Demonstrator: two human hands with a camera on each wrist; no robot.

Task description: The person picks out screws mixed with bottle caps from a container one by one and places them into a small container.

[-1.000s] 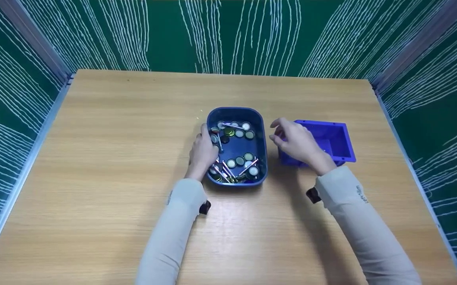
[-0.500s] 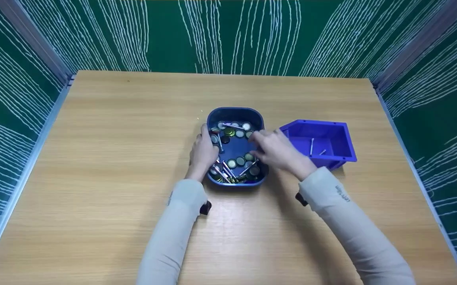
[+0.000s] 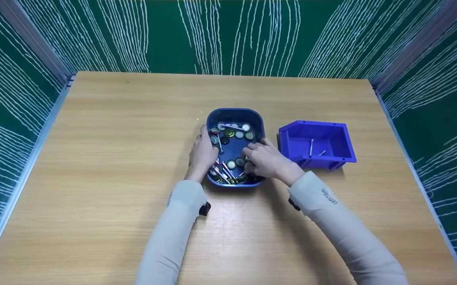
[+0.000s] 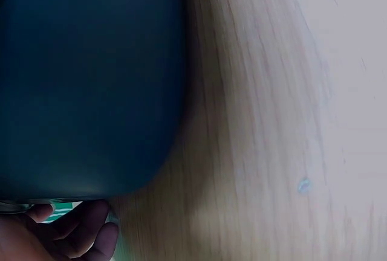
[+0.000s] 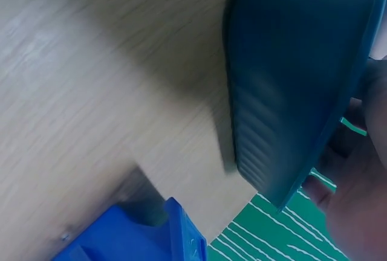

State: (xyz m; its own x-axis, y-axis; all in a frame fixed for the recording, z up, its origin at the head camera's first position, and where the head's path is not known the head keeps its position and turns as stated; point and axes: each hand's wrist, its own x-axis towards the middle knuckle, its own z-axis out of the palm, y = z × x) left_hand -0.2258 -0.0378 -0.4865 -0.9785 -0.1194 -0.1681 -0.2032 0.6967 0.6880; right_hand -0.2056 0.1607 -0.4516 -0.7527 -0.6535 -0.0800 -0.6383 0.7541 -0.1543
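A dark blue rounded box stands mid-table in the head view. Inside are several bottle caps and long silvery pieces like screws or nails. My left hand grips its left rim; in the left wrist view the fingers curl near the box's wall. My right hand reaches over the right rim, fingers bent down towards the caps and silvery pieces at the near right. Its fingertips are hidden, so whether they pinch anything does not show.
Right of the box stands a blue-purple bin, with a silvery screw-like piece and a shorter one in it. The wooden table is bounded by green panels with white wavy lines.
My right hand has moved left from over the bin into the box, then slightly nearer me, covering the near-right silvery piece. The left hand keeps its place on the rim.
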